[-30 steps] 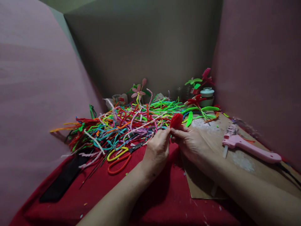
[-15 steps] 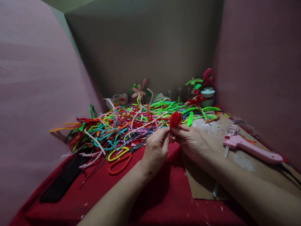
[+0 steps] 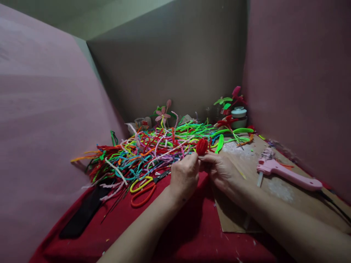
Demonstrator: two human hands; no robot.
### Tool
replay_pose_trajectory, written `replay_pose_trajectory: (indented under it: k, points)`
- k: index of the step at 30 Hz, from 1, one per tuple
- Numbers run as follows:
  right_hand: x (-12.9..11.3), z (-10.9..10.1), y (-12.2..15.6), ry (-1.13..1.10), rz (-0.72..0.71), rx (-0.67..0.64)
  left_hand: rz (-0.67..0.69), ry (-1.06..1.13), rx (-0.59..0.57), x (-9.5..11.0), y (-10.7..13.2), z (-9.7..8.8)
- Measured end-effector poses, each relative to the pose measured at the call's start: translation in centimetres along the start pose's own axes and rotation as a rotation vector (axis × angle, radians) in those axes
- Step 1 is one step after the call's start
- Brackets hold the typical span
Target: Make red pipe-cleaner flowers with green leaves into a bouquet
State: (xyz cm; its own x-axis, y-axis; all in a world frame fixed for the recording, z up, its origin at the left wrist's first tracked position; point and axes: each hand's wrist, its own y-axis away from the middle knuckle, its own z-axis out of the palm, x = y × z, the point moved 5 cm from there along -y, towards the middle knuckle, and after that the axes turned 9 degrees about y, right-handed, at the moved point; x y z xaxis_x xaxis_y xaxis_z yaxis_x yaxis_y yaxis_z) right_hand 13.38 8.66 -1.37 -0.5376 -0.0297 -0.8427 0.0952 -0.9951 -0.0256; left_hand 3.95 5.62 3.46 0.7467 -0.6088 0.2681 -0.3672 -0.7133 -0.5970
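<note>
The left hand (image 3: 184, 175) and right hand (image 3: 222, 170) each pinch shut on the base of the small red fuzzy pipe-cleaner bud (image 3: 202, 146), fingertips meeting beneath it. This holds it clear of the red-clothed counter (image 3: 192, 233), probably for a steady two-sided grip. It sits just before the tangled multicoloured pipe-cleaner pile (image 3: 153, 149), and the pink plastic glue gun (image 3: 285, 171) lies near on the right

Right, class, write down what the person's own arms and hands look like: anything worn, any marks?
Both arms are bare as far as the picture shows: no sleeves and no gloves. The left hand and right hand show no ring that can be made out, and neither wrist carries a watch or band. One small dark spot sits by the left wrist.
</note>
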Motion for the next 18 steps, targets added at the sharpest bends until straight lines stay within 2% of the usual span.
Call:
replay_pose_trajectory:
  k: [4,8,14,18]
  points:
    - [-0.9,-0.3,0.1,0.025,-0.078,0.06,0.008,0.044,0.044,0.1,-1.0,-0.3]
    - [-2.1,0.2,0.5,0.06,-0.149,0.031,-0.041,0.235,0.085,-0.7,-1.8,-0.4]
    - [-1.8,0.2,-0.3,0.013,-0.147,-0.07,-0.063,0.503,0.032,-1.2,-1.8,0.8]
    - [-1.7,0.0,-0.5,0.03,-0.169,-0.071,-0.091,0.623,0.008,-1.3,-1.5,1.4]
